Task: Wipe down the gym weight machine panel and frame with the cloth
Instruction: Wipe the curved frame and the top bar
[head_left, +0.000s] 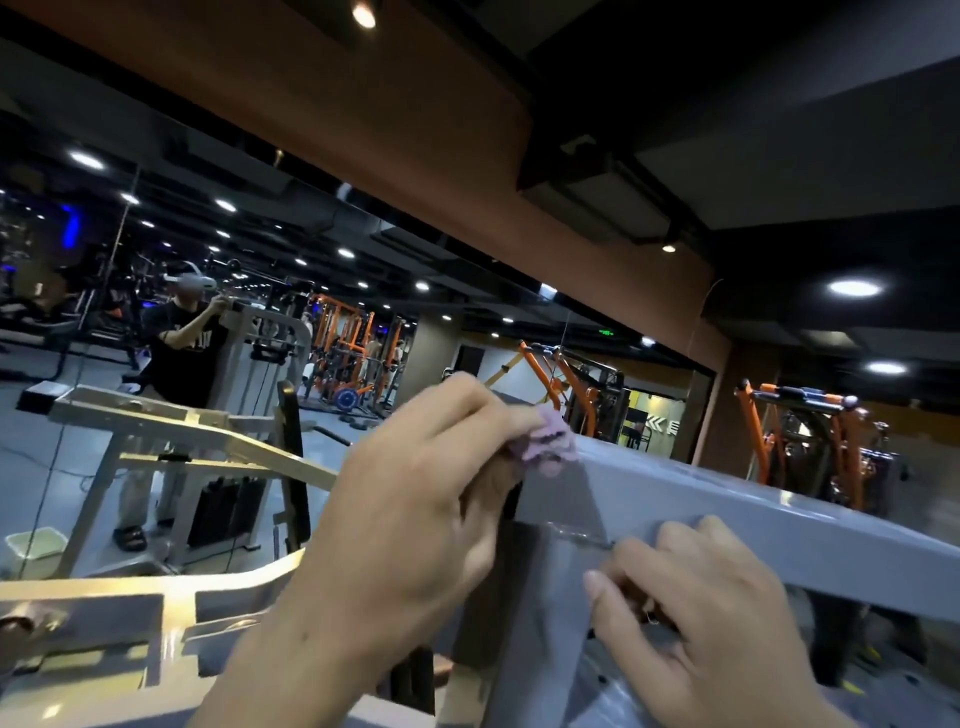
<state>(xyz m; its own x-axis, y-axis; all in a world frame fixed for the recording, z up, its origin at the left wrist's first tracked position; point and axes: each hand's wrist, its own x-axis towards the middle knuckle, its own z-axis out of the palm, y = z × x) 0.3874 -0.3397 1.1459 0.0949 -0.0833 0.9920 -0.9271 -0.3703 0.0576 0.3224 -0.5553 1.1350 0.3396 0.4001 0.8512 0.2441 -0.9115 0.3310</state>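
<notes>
Cloth (545, 441), a small pinkish wad, sits bunched on the top edge of the grey beam (727, 509), at the beam's near left end. In the head view, the left hand (415, 499) pinches it, fingers curled round the bundle, and presses it onto the metal. The right hand (711, 618) lies lower and to the right of the cloth, fingers bent over the beam's lower edge where the upright post (530, 613) joins; it seems to steady the frame, holding nothing loose.

From the cloth, the beam's long axis runs rightward and slightly down to the picture's edge, so the unwiped length lies to the right, and the left hand is plainly the nearer one to work it. A stroke that way looks open along the top face, with no fittings seen on it; the right hand sits below that path, not across it. Left of the cloth the beam ends, and past it a mirror (260, 338) shows the gym.
</notes>
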